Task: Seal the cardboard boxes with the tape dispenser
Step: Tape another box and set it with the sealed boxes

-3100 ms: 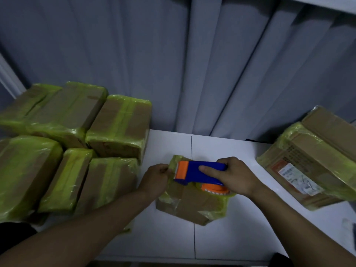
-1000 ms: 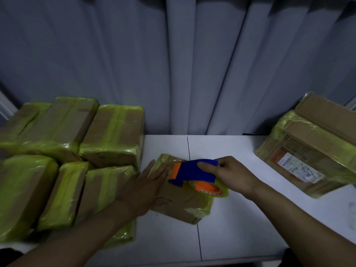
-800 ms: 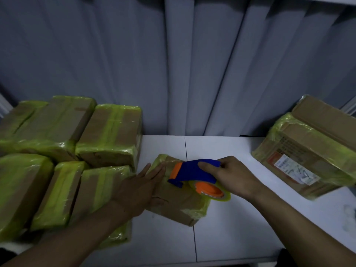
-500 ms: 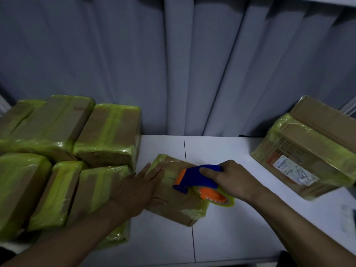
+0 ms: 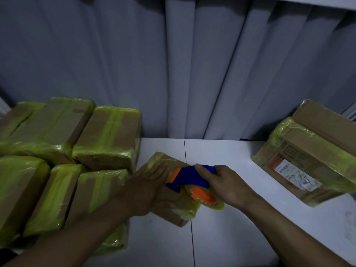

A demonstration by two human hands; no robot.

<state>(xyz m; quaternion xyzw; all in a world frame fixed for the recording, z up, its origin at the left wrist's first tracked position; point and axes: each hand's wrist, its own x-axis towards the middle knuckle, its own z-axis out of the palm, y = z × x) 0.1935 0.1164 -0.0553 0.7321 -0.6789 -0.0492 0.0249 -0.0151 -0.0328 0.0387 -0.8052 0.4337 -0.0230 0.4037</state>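
Observation:
A small cardboard box [image 5: 174, 212], partly wrapped in yellow-green tape, lies on the white table [image 5: 231, 237] in the middle. My left hand [image 5: 146, 187] lies flat on its top with straight fingers, pressing it down. My right hand [image 5: 227, 185] grips the blue handle of the tape dispenser [image 5: 190, 180]. The dispenser's orange hub and yellow tape roll [image 5: 206, 197] hang over the box's right edge, and its orange front end touches the box top.
Several taped boxes [image 5: 107, 137] are stacked in two rows at the left, close to my left arm. A larger taped box with a printed label [image 5: 300, 160] sits at the right. Grey curtains [image 5: 192, 64] hang behind the table.
My left hand let go of the box corner and flattened on the top. The right hand has drawn the dispenser rightward and down over the box's right edge.

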